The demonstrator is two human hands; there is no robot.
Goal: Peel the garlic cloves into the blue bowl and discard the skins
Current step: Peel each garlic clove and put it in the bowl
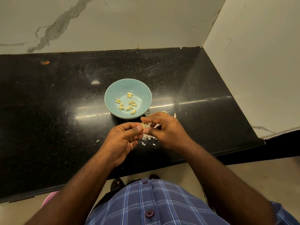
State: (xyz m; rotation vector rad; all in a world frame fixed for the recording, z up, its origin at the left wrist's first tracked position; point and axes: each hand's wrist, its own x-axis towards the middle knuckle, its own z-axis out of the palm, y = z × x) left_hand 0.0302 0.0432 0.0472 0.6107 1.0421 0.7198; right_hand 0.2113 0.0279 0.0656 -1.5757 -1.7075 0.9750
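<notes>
Black speckled stone counter (65, 98) set into a corner: pale veined wall (113, 21) behind, second wall (259, 62) on the right.

Two hands, both raised just above the counter, near side of the bowl. Left hand (123, 138): fingers curled, thumb and forefinger pinching one garlic clove (143, 126). Right hand (164, 127): fingers curled in toward the same clove, fingertips meeting it from the right; thumb under it. Clove pale, partly hidden by fingers; cannot tell how much skin remains on it.

Beneath and around the hands: garlic skins (148, 138), white flakes scattered on the counter, too many and too small to count. More flakes just right of the bowl, beyond the right hand.

Blue bowl (113, 95): one, upright, just beyond the hands. Inside: peeled cloves (129, 95), roughly 13, in loose pairs and singles over the bowl's floor; some overlap, so count approximate.

Further out: one small orange-brown scrap (45, 62) far left near the back wall.

Edges: near counter edge runs diagonally below the forearms; right end of the counter stops short at a step. Bare counter lies wide to the left of the bowl, less to the right.
</notes>
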